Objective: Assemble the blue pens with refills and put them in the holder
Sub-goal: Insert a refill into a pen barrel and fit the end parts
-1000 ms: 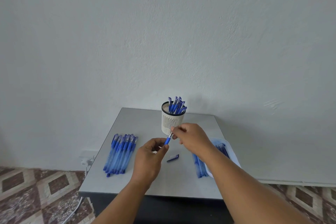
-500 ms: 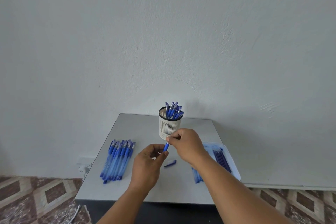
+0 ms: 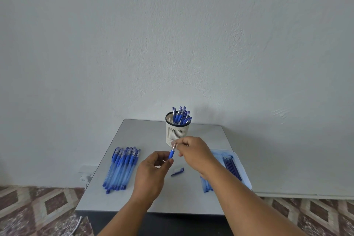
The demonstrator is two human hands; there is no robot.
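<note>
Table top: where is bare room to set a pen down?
Bare table lies left of the holder, behind the pen row. The near edge under the forearms is bare too. It is crowded around the loose cap and by the tray.

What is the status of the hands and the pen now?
Left hand grips pen. Right hand pinches its tip. Cap lies on table. Nothing blocks holder.

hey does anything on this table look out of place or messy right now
Only one thing: a loose blue pen cap lies alone mid-table, apart from the neat row of pens and the tray. It likely belongs to the pen both hands are working on. Nothing looks spilled or damaged.
</note>
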